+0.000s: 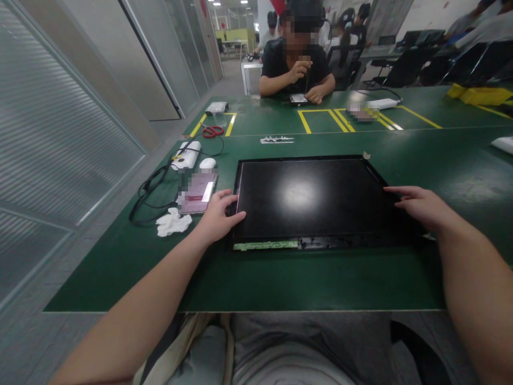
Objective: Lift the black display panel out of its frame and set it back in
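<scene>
A black LCD display panel (312, 200) lies face up in front of me, with a green circuit strip (266, 245) along its near left edge. Its left edge is in my left hand (219, 216), the thumb on top and the fingers at the side. My right hand (420, 206) grips the right edge, index finger stretched along the frame; some of its fingers are hidden behind the panel. A small pale tab (366, 155) sticks up at the far right corner.
Left of the panel are a phone (197, 192), crumpled tissue (173, 222), a white mouse-like object (207, 163), a white power strip (186, 156), cables and red scissors (212, 131). Small screws or parts (276, 140) lie beyond. Across the green table (132, 272) a person handles a small device.
</scene>
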Available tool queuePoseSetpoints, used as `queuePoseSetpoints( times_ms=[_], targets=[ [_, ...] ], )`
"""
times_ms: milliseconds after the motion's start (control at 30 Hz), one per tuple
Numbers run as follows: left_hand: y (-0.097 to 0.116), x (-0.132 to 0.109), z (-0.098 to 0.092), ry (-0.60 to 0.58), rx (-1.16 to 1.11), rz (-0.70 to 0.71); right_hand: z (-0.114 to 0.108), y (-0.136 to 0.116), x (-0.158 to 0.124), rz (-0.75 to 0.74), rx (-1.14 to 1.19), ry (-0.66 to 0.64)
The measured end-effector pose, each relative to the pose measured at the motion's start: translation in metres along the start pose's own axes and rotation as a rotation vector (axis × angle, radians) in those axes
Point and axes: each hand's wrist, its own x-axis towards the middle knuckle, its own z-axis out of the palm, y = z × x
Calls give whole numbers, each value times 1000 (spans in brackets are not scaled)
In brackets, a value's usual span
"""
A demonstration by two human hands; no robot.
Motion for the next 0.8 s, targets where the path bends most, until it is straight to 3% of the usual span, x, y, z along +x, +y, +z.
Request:
queuePoseSetpoints(
  times_ms=[233,433,633,800],
  targets=[
    [-3,2,-1,-85,251,44,0,1,2,-6,-29,-9],
    [-6,2,-1,-88,277,93,0,6,5,-37,-30,-12],
    [6,-5,-2,-104,272,109,-2,9,9,-72,-106,-41],
    [12,-14,0,-107,358,231,-2,8,9,-85,-167,-30]
  ],
)
